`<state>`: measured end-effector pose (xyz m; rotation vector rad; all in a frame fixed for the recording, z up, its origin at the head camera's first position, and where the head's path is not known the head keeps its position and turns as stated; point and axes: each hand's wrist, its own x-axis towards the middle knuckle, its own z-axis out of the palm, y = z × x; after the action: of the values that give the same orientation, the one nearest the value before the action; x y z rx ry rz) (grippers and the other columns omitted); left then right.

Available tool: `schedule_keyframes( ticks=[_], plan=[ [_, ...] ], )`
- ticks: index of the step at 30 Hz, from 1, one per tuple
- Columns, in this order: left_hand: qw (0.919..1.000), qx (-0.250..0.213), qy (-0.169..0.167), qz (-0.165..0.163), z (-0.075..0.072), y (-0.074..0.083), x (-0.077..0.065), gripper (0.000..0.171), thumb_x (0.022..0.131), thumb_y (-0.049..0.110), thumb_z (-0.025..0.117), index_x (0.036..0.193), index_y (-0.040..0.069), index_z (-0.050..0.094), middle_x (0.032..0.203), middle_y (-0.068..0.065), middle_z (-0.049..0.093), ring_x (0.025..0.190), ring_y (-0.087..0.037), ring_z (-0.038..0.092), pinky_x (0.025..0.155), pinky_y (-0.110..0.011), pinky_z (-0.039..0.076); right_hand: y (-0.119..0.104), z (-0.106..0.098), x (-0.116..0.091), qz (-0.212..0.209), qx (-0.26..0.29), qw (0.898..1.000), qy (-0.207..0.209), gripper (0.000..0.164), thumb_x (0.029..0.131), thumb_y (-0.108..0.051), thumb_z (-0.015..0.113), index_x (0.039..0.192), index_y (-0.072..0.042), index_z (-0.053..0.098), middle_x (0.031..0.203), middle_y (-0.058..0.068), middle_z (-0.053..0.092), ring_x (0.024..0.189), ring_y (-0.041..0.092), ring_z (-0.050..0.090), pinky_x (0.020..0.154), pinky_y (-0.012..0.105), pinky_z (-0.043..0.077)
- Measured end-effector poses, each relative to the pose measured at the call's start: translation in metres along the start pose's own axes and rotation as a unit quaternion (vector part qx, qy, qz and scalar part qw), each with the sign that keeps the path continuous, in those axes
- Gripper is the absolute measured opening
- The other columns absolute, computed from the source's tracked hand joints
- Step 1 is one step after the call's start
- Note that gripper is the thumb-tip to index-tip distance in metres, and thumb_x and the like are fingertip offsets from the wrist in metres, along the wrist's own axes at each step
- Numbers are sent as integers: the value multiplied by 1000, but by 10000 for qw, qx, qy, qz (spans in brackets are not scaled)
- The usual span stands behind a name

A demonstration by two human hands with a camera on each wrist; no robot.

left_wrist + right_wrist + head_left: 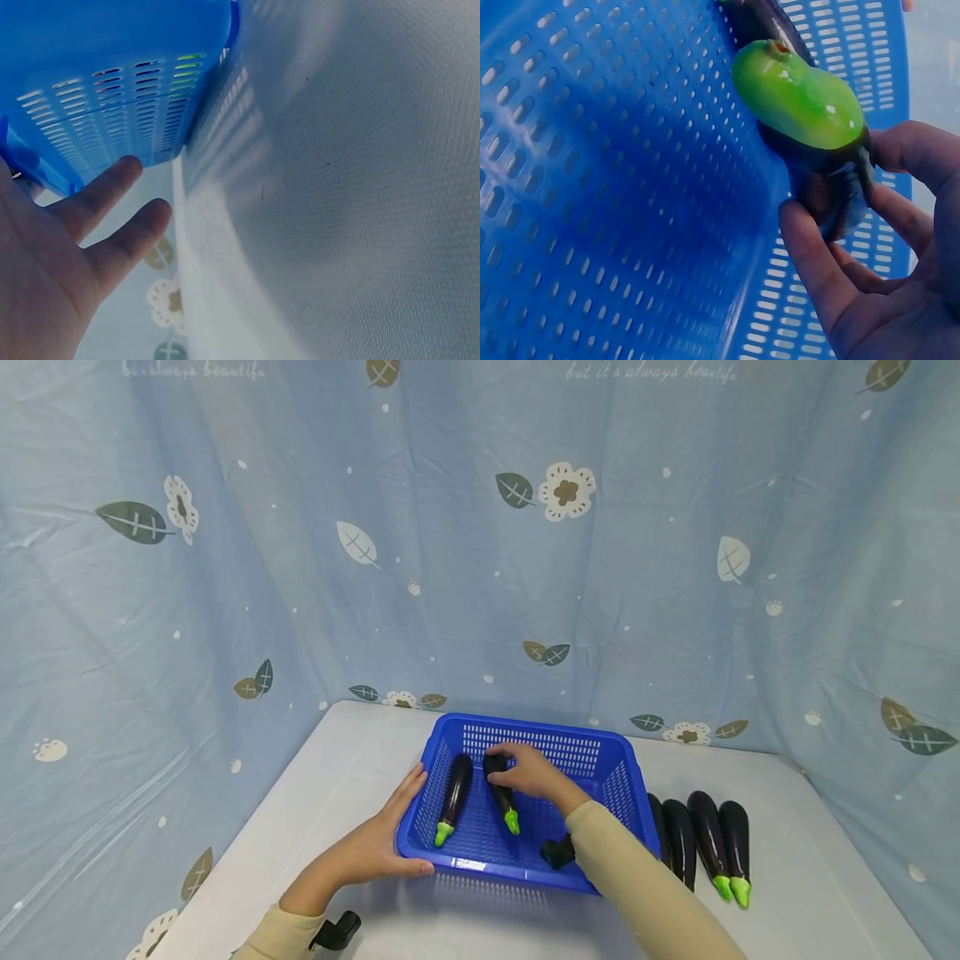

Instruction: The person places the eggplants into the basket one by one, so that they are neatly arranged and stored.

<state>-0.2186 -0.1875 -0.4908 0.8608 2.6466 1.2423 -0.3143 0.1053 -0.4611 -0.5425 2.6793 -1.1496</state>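
My right hand (531, 773) grips the upper body of a dark purple eggplant (505, 798) inside the blue plastic basket (525, 873). In the right wrist view, thumb and fingers pinch the eggplant's body, and its bright green cap (799, 97) points toward the camera. To its left in the basket lies a second eggplant (456, 787), apart from the held one. My left hand (378, 843) rests at the basket's left near corner, fingers along the left side and thumb by the front rim. In the left wrist view, two straight fingers (131, 232) reach beside the slotted basket wall.
Several more eggplants (705, 835) lie side by side on the white table (802, 877), right of the basket. One is partly hidden behind the basket's edge. A blue curtain (465, 610) with leaves and flowers hangs behind the table and along its sides.
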Motion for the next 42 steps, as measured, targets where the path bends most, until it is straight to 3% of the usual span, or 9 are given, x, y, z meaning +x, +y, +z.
schedule_keyframes(
  ticks=[7,10,20,26,34,42],
  plan=[
    [10000,-8,-19,-20,0,0,0,128,74,46,89,165,17,4,172,-2,-5,151,-40,20,107,-65,37,0,5,8,90,77,9995,-286,45,90,-15,76,133,-7,65,135,19,60,88,22,66,69,35,58],
    [10000,-21,-28,-25,0,0,0,128,74,46,88,165,17,4,172,-2,-5,151,-40,19,107,-65,36,0,7,10,187,150,9989,-391,46,91,-15,76,135,-7,64,136,21,59,81,20,66,68,35,58],
    [10000,-18,-53,-52,-1,1,-1,128,74,45,88,165,18,3,172,-1,-5,151,-40,18,107,-66,36,-1,14,14,478,191,9963,-688,49,91,-17,77,137,-6,62,134,23,59,77,21,69,74,39,60],
    [9999,-65,-67,-69,-2,2,0,128,74,45,88,165,18,3,172,-1,-6,151,-41,18,107,-66,36,-1,15,14,487,257,9954,-790,53,91,-17,77,140,-5,60,136,21,59,75,23,71,72,36,59],
    [9999,-75,-70,-81,-1,1,-1,127,74,45,88,165,18,4,172,-2,-6,151,-45,18,106,-68,36,-4,13,12,525,393,9943,-840,57,91,-13,76,144,-5,56,140,25,55,80,30,73,75,39,59],
    [9999,-22,-43,-122,1,-1,0,128,74,46,88,165,19,3,172,-2,-6,151,-44,19,107,-67,36,-6,10,9,461,273,9957,-753,57,91,-11,76,144,-6,57,141,24,54,75,25,71,71,36,59]
  ],
)
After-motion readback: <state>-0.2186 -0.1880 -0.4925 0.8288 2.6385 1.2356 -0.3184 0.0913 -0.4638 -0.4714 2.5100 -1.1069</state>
